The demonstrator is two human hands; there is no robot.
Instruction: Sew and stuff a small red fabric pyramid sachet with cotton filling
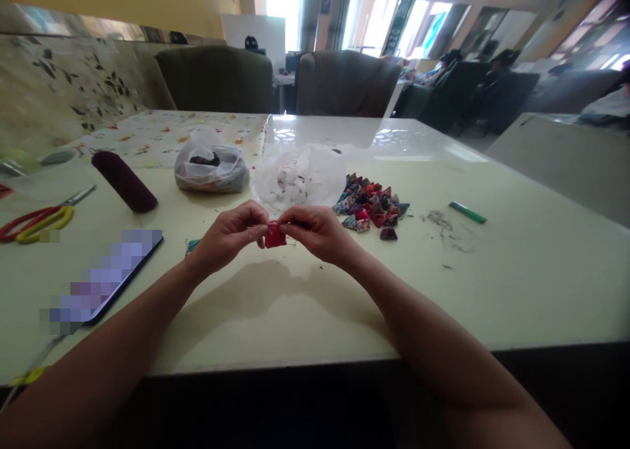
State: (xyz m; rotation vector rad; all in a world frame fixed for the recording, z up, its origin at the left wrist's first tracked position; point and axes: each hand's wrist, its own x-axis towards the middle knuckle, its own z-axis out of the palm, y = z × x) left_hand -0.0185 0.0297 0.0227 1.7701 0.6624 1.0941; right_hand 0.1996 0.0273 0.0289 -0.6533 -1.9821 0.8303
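A small red fabric pouch [275, 236] hangs between my two hands above the table, pinched at its upper edge. My left hand [235, 232] grips its left corner between thumb and forefinger. On the other corner, my right hand [315, 231] closes in a similar pinch. Just beyond my right hand lies a pile of small patterned fabric pieces [374, 203], pointed and stuffed-looking, in red, blue and dark prints. Behind my hands a white plastic bag [308, 176] is spread out with small dark bits on it. A teal item [193, 245] is partly hidden by my left wrist.
A tied plastic bag [211, 167] with dark contents stands farther back. On the left are a dark maroon thread spool [124, 181], scissors [46, 220] with red and yellow handles, and a phone [111, 278] on a cable. A green tool [467, 212] lies right, near loose dark threads [445, 229]. Chairs [349, 85] stand behind.
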